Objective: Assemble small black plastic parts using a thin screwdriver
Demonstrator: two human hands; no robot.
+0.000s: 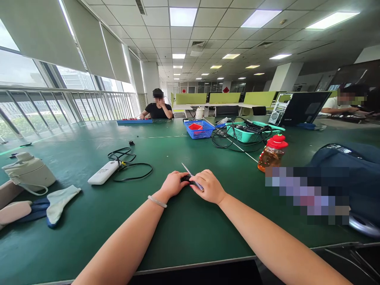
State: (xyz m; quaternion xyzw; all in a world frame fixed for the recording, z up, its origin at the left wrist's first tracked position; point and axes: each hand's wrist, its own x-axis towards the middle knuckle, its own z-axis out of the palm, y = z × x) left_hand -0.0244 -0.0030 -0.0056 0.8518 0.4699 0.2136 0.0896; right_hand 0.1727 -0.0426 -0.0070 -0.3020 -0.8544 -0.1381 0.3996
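Observation:
My right hand [209,186] is closed around a slim silver pointed tool [187,169]; its exact kind is unclear. The tool slants, with the tip up and to the left and the thicker end below my fingers. My left hand [173,184], with a pale bangle on the wrist, is closed on a small black object [185,179]. My fingers hide most of this object, and the tool passes across it. Both hands are close together over the green table [184,225].
To the left lie a white power bank [103,173] with a black cable, a beige bottle [28,170] and cloth gloves [61,202]. Ahead stand a blue basket [198,132] and a green basket [246,136] of cables. A red-lidded bottle [270,154] and a dark bag [353,174] are rightward. A person sits opposite.

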